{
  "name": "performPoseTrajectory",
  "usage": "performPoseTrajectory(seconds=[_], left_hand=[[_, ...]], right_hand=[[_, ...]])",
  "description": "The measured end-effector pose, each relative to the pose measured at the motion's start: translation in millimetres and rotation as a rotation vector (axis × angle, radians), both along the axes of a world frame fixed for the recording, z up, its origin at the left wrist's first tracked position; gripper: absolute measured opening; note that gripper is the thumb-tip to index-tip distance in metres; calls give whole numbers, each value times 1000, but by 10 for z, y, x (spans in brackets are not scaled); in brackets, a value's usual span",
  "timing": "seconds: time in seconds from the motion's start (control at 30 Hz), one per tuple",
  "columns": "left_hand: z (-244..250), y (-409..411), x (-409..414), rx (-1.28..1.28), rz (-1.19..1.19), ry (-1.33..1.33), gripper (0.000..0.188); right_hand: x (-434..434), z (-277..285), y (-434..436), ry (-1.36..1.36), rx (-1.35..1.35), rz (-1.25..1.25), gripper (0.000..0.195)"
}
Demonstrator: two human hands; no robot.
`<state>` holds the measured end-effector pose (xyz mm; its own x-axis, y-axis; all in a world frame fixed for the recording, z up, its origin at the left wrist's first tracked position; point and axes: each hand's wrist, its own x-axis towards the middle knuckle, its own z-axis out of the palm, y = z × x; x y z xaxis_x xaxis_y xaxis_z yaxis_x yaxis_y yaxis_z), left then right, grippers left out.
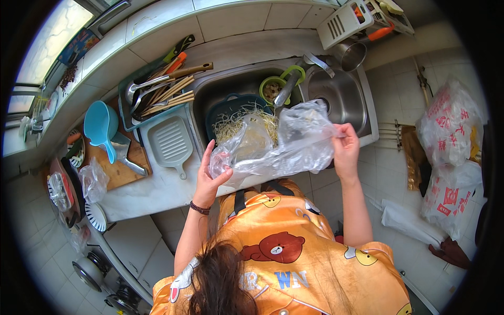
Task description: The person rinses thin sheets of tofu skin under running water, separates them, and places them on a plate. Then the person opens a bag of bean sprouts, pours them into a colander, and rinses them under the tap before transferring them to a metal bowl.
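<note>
A clear plastic bag (291,153) stretches between my two hands above the front edge of the sink. My right hand (347,147) pinches its right end between thumb and fingers. My left hand (212,175) is at the other end, thumb and fingers spread, with the film against them; whether it grips the bag cannot be told. Behind the bag, bean sprouts (228,126) lie heaped in a dark teal basin (211,118) in the larger sink bowl. A green strainer (264,88) holding small pale pieces sits beside the basin, near the faucet (289,86).
The smaller sink bowl (350,102) is at right. Left of the sink are a grey ridged tray (171,139) and a rack (125,114) of chopsticks and ladles. A light blue dipper (100,122) and a cleaver (128,157) lie on a wooden board (114,173). Filled bags (449,126) hang at right.
</note>
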<state>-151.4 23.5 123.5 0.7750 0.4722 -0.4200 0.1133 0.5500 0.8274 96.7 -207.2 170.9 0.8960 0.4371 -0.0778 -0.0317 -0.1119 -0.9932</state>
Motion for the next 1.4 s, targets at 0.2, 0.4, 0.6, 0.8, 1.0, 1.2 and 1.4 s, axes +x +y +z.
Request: performPoseTrajectory(seconds=[0.2,0.4,0.6,0.8,1.0,1.2,1.4], left_hand=[[145,230,-101,-259,105,-180,80],[218,466,-109,-292,120,-234,76],[145,567,23,-271,120,-250,72],[392,352,318,-168,76,-186,69],[510,-59,584,-79,-28,-165,61],[656,-816,1001,-75,44,-150,61],[861,-1579,1527,-34,99,-100,68]], right_hand=[[117,245,-299,-153,-55,-224,13],[288,30,-1064,-243,-35,-580,10],[481,-309,-2337,-508,-498,-966,9],[503,-688,-3104,-545,-840,-1199,13],[711,-1414,-3564,-428,-932,-1145,11],[1061,-2284,-3927,-240,-909,-997,13],[1263,-2607,-4069,76,-898,-774,17]])
